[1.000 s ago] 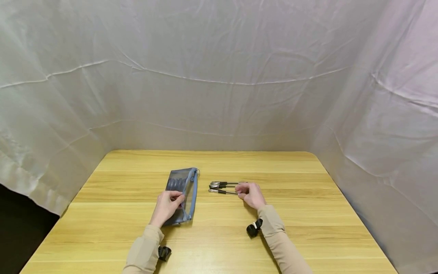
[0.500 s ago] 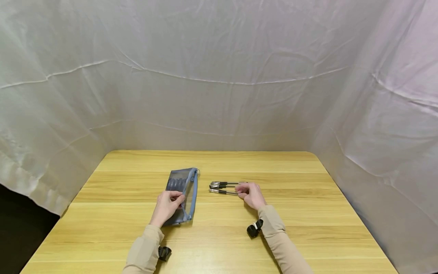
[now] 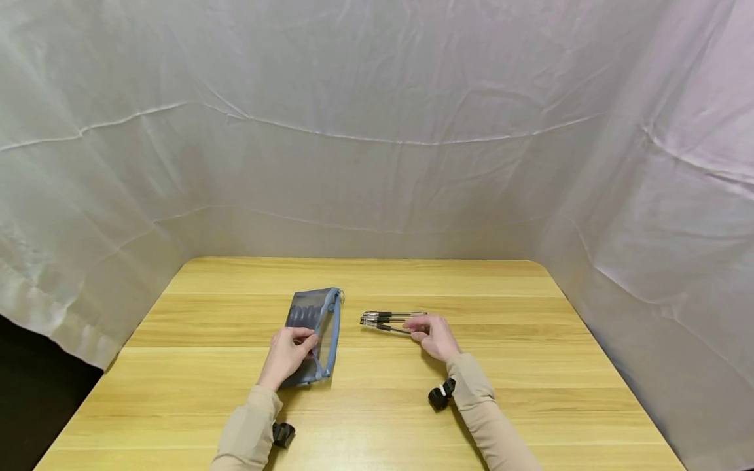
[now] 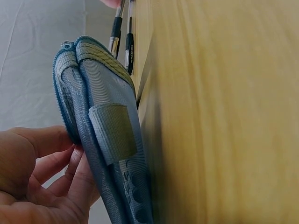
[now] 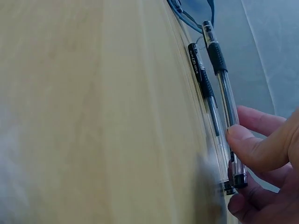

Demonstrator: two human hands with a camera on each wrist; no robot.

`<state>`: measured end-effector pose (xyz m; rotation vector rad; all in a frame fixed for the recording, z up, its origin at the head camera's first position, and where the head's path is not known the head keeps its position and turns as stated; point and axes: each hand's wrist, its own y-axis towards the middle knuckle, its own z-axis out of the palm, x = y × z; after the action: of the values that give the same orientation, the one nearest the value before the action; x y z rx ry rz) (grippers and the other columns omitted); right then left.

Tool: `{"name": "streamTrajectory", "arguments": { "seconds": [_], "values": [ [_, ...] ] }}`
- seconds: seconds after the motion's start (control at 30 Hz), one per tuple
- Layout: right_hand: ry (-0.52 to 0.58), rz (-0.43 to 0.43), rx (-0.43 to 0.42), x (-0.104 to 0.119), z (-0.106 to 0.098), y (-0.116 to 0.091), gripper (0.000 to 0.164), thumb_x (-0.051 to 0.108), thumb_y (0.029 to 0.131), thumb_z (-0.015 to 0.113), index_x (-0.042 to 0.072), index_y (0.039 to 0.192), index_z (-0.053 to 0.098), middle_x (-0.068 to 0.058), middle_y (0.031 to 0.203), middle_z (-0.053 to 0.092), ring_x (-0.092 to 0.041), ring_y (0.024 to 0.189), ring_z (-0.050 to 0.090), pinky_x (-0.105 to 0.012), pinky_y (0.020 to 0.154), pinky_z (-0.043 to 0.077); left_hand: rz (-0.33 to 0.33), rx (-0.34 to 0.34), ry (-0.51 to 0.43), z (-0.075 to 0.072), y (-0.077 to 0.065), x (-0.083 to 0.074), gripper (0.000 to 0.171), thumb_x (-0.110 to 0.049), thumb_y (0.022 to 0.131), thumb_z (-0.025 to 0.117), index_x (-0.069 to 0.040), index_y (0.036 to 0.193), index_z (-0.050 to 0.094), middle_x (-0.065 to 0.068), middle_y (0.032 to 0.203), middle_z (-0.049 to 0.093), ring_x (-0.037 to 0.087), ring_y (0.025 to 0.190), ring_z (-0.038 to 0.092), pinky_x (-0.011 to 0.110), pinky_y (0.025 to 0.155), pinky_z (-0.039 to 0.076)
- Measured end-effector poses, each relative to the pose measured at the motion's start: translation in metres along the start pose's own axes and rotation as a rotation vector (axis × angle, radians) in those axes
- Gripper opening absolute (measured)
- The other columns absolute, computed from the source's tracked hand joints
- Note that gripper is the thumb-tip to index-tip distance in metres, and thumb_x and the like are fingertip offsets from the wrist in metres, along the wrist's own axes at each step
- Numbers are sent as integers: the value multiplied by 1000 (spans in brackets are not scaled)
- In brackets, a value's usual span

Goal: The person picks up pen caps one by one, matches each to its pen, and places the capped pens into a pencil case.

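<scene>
A blue-grey mesh zip pouch (image 3: 306, 299) lies left of centre on the table, its zip side spread apart. My left hand (image 3: 287, 356) pinches the pouch's upper edge between thumb and fingers, as the left wrist view of the pouch (image 4: 100, 100) also shows. To the right, my right hand (image 3: 436, 337) grips a clear gel pen (image 5: 226, 88) with a black grip near its rear end. The pen's capped end points toward the pouch, and the right wrist view shows it raised just off the table. Beside it lie other similar pens (image 3: 377, 314), partly overlapped in the head view.
The wooden table (image 3: 377, 418) has light grain and rounded far corners. Pale cloth curtains (image 3: 377, 183) hang behind it and on both sides. Dark bumps in a row show inside or through the pouch. A small black camera sits on each wrist.
The pen in my right hand has swung its capped end away from me, over toward the other pens, and risen slightly. My left hand and the pouch have stayed in place.
</scene>
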<state>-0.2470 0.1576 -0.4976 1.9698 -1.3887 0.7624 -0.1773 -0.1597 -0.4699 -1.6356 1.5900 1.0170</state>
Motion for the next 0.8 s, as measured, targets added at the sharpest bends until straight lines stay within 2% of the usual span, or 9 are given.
{"name": "streamTrajectory", "arguments": {
  "seconds": [0.23, 0.47, 0.63, 0.8],
  "values": [
    [21, -26, 71, 1, -2, -2, 29, -10, 88, 62, 4, 109, 77, -18, 119, 73, -38, 119, 63, -55, 106, 49, 4, 0, 8, 0, -1, 0, 21, -3, 92, 67, 9, 109, 73, 17, 87, 74, 18, 65, 70, 26, 61, 61],
    [4, -11, 82, 4, -3, -3, 28, -10, 88, 61, 5, 106, 77, -16, 116, 73, -34, 113, 65, -53, 102, 51, 6, -1, 5, 0, -1, 0, 21, -2, 92, 67, 9, 109, 73, 18, 86, 74, 17, 65, 69, 25, 61, 60],
    [-3, 1, 97, 5, -3, -3, 25, -9, 88, 62, 3, 106, 75, -14, 108, 73, -22, 96, 65, -38, 89, 55, 6, 0, 0, 1, -1, -1, 21, -2, 92, 67, 9, 109, 73, 18, 87, 74, 18, 66, 70, 27, 62, 61],
    [-5, -27, 123, 3, -3, -2, 22, -9, 89, 62, 2, 104, 72, -10, 98, 69, -13, 86, 57, -24, 79, 48, 3, 0, 0, 0, -1, -1, 21, -2, 92, 67, 9, 109, 73, 18, 87, 74, 18, 66, 70, 28, 62, 61]
  ]
}}
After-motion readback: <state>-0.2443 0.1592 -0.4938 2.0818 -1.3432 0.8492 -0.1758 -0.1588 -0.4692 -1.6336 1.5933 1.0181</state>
